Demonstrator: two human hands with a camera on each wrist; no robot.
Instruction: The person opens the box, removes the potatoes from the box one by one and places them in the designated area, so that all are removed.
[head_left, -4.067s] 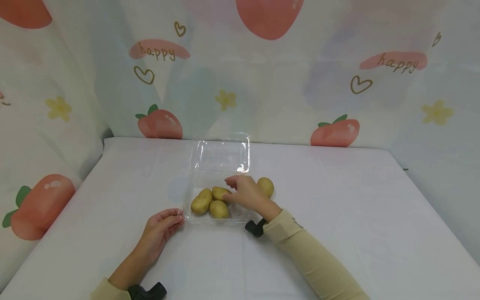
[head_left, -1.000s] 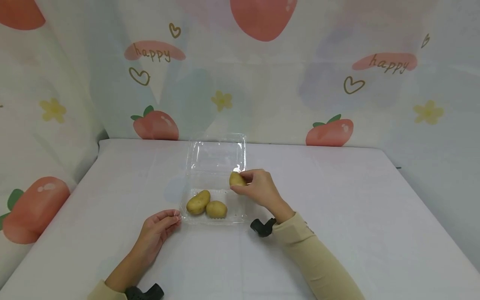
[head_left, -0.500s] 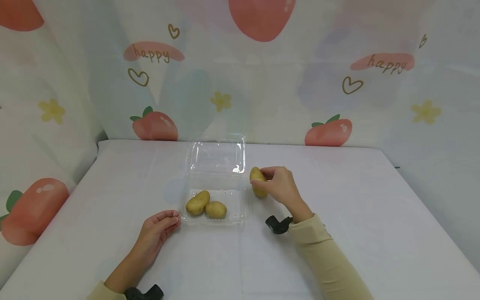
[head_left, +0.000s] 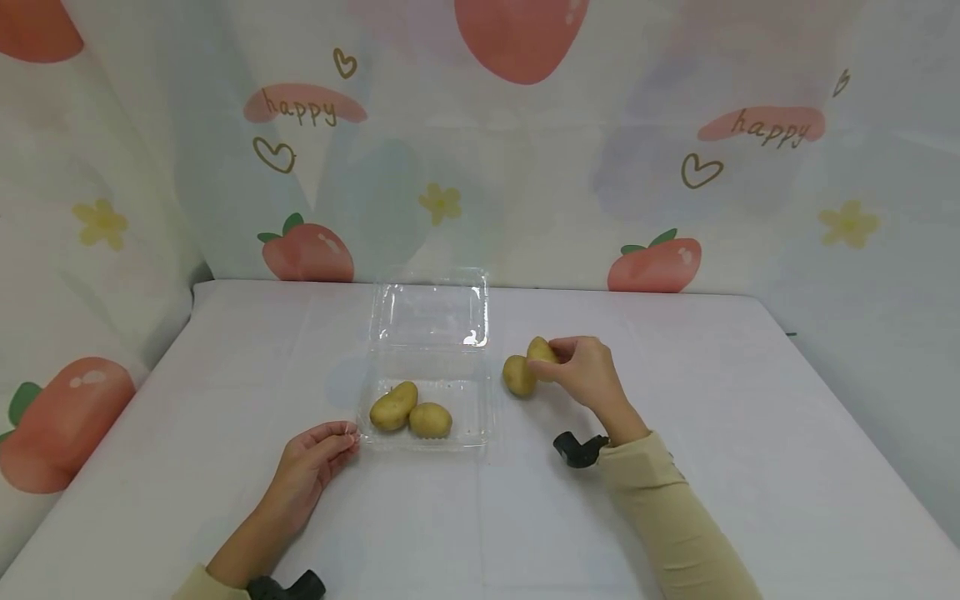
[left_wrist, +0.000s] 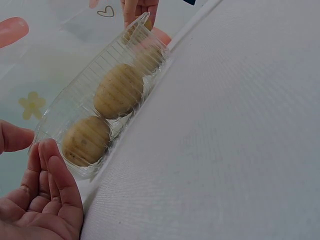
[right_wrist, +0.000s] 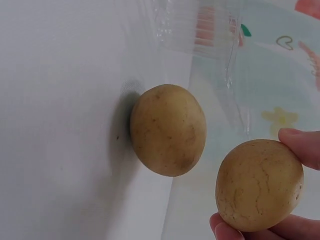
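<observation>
A clear plastic clamshell box (head_left: pixel 483 408) lies open on the white table, its lid (head_left: pixel 431 312) standing up at the back. Two potatoes (head_left: pixel 393 406) (head_left: pixel 431 420) lie inside it; the left wrist view shows them through the ribbed wall (left_wrist: pixel 117 90) (left_wrist: pixel 86 141). My right hand (head_left: pixel 581 371) pinches a small potato (head_left: pixel 541 350) (right_wrist: pixel 259 185) just right of the box. Beside it another potato (head_left: pixel 517 375) (right_wrist: pixel 168 129) lies on the table. My left hand (head_left: pixel 315 458) rests at the box's front left corner, fingers straight, touching the rim (left_wrist: pixel 47 155).
The white table (head_left: pixel 750 433) is walled by a curtain (head_left: pixel 525 150) printed with peaches, hearts and flowers on three sides. Black wrist camera mounts (head_left: pixel 577 450) (head_left: pixel 288 586) sit on both wrists.
My right hand lifted one potato out of the box and carried it rightward, over to the potato lying on the table. The left hand stayed at the box corner.
</observation>
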